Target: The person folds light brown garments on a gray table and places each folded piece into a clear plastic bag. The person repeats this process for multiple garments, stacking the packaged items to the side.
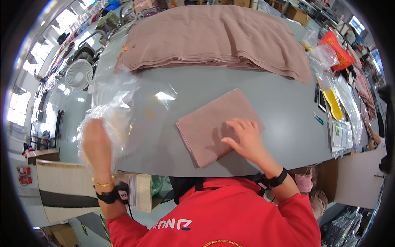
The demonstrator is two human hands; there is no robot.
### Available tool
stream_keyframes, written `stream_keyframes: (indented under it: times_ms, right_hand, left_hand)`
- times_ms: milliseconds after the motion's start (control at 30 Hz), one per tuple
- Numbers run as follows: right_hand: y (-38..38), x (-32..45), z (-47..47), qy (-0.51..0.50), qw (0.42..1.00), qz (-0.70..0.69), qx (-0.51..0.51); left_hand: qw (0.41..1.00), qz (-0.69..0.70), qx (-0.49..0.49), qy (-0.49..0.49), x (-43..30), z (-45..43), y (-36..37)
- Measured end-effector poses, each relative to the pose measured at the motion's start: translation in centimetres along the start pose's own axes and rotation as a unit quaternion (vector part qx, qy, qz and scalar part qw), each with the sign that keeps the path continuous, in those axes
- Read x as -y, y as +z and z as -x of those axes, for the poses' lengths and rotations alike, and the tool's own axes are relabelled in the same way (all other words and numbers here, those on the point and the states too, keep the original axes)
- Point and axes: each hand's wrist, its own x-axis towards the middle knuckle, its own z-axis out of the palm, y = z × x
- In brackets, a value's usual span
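Observation:
A folded dusty-pink cloth (213, 126) lies at an angle on the grey table (287, 129) in front of me. Over its right part is my right hand (247, 137), fingers apart and holding nothing; its shadow falls on the fabric, and I cannot tell whether it touches. My left hand (97, 145) is blurred by motion at the table's left edge, against clear plastic bags (115, 108). Whether its fingers grip the plastic is hidden. Across the far side of the table spreads a wide stack of the same pink cloth (213, 37).
Thread snips (318, 118), a phone (321, 102) and a yellow sheet (333, 104) lie on the right. Beyond them sit more plastic sleeves (350, 108) and a red bag (338, 51). A white fan (79, 75) stands left of the table.

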Motion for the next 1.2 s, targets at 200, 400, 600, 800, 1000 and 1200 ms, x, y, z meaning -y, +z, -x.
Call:
stream_keyframes:
  times_ms: [200, 400, 600, 800, 1000, 1200]
  right_hand:
    - [2.6, -2.9, -3.4, 0.052, 0.989, 0.142, 0.006]
    - [4.1, 0.1, -5.7, 0.113, 0.979, 0.133, 0.107]
    - [9.3, 4.3, -2.4, -0.032, 0.990, 0.116, 0.068]
    - [4.0, -0.7, -0.1, 0.015, 0.999, -0.025, -0.016]
    - [5.9, 2.7, 1.9, -0.079, 0.979, -0.182, -0.045]
    - [9.4, 2.0, -1.0, -0.089, 0.992, 0.028, 0.083]
  left_hand:
    - [0.963, 0.204, 0.025, 0.176, -8.5, -3.1, 9.1]
    - [0.907, 0.293, 0.210, 0.218, -15.5, 0.7, 15.3]
    - [0.895, 0.324, 0.291, 0.098, -15.9, 2.7, 14.0]
    - [0.866, 0.411, 0.272, 0.087, -15.4, 7.5, 14.3]
    - [0.787, 0.574, 0.222, 0.038, -19.6, 9.6, 15.3]
    - [0.888, 0.410, 0.197, 0.066, -17.2, 4.4, 8.0]
